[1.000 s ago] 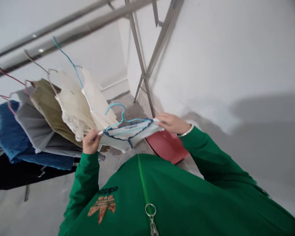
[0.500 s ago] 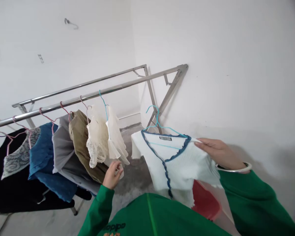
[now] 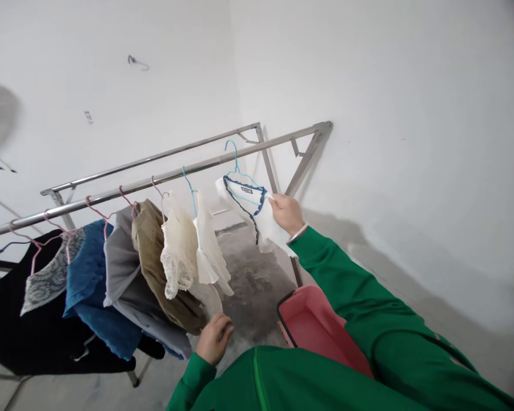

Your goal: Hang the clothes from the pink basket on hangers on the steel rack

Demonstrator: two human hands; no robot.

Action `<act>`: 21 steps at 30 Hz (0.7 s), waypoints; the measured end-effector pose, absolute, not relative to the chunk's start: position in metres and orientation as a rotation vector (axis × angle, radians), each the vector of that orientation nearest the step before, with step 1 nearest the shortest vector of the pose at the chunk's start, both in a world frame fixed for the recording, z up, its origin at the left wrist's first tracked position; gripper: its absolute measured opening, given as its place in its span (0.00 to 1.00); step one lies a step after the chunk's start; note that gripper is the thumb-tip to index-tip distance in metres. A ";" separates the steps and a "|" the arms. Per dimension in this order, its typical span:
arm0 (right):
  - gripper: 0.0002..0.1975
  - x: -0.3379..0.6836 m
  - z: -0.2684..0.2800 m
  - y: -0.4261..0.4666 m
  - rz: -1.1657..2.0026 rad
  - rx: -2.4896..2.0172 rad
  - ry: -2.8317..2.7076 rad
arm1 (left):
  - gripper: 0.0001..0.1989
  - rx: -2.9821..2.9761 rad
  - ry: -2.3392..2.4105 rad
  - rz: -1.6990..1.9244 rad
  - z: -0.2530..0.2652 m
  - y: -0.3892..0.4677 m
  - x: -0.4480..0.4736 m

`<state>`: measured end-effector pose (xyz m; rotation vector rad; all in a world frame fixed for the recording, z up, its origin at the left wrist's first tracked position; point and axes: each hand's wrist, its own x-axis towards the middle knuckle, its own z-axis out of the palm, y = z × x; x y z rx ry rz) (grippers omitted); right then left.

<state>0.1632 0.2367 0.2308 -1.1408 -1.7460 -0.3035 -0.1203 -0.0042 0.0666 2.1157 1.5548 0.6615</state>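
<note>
We judge the top (image 3: 274, 229) light, soft and liable to slip off its hanger (image 3: 237, 162); we grip the wire-backed shoulder. It is beside the rail (image 3: 205, 165), hook seating unclear. Our right hand (image 3: 288, 214) pinches that shoulder; our left hand (image 3: 214, 340), half open, fingers loosely curled, shows nothing held.

Rack (image 3: 205, 164): glossy, smooth metal. White top (image 3: 274, 227): thin, matt cloth. Its blue hanger (image 3: 236, 160): smooth, plastic-looking. Cream garment (image 3: 179, 268): matt cloth, rough lace edge. Pink basin (image 3: 319, 325): smooth plastic, faint sheen. Floor (image 3: 257, 274): rough, matt, concrete-like.
</note>
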 end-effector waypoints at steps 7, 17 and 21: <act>0.25 0.130 0.206 0.253 -0.361 -1.052 -1.704 | 0.11 2.091 1.668 0.523 0.050 -0.023 -0.129; 0.20 0.144 0.089 0.173 0.174 -1.094 -1.248 | 0.10 2.039 1.744 0.028 0.057 -0.038 -0.111; 0.20 0.145 -0.004 0.109 1.035 -1.324 -1.507 | 0.11 2.037 1.732 -0.058 0.054 -0.044 -0.104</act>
